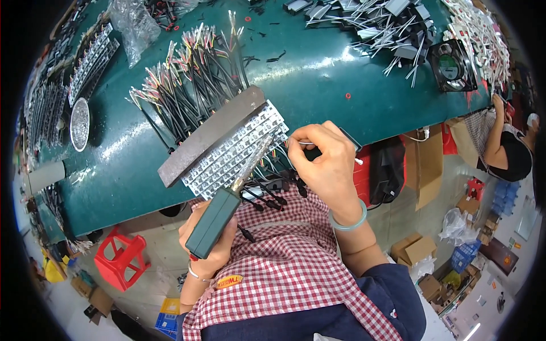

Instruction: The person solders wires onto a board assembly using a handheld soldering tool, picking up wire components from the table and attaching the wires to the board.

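My left hand (222, 249) is wrapped around the green handle of a soldering iron (212, 223). The iron's shaft slants up and right across rows of small white circuit boards (224, 156), its tip near their right end. My right hand (327, 162) pinches a thin wire (305, 142) by that same end, thumb and forefinger together. A dark box-like part (351, 140) shows behind its knuckles. Along the boards' far side lies a flat grey metal bar (213, 133). Black cables with plugs (273, 200) hang from the boards' near side, over the table edge.
Bundled black cables (187, 85) with stripped ends lie beyond the bar. A round dish (79, 125) stands at left; a pile of grey parts with white wires (392, 34) and a black fan (452, 65) are at far right. A red stool (120, 258) is below left.
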Motion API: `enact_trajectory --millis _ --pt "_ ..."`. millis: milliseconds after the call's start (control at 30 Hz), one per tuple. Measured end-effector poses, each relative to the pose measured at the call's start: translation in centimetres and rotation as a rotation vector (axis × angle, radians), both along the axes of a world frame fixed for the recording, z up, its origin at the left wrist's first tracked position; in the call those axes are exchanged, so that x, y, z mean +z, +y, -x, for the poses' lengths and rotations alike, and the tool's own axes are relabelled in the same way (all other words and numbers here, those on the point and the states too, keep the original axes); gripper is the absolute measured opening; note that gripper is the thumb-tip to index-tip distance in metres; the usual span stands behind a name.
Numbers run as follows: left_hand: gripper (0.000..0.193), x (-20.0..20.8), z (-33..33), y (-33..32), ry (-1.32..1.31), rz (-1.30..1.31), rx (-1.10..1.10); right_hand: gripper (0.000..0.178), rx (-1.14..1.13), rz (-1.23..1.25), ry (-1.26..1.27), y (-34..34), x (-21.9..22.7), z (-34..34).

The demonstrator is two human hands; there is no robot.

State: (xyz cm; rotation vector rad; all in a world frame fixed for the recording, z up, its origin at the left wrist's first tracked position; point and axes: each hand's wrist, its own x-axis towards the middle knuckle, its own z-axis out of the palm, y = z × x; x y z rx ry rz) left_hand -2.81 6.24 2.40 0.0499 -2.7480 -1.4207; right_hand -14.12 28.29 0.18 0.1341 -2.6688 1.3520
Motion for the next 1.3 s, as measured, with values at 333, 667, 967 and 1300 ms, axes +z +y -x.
enact_trajectory --millis 333,667,967,1300 --pt "0.021 0.48 0.49 0.43 0.062 0.016 -0.024 0.008 0.0 -0.109 0.079 -0.22 -0.7 -0.23" --pt "0.019 0.4 0.32 0.49 0.09 0.031 -0.024 0.009 0.038 -0.101 0.101 -0.04 -0.86 -0.34" --pt "0.021 0.41 0.21 0.56 0.118 0.044 -0.016 0.009 0.067 -0.121 0.097 0.04 -0.67 -0.32" --pt "0.023 -0.21 0.0 0.33 0.134 0.064 -0.028 0.009 0.083 -0.135 0.103 0.07 -0.71 -0.27"
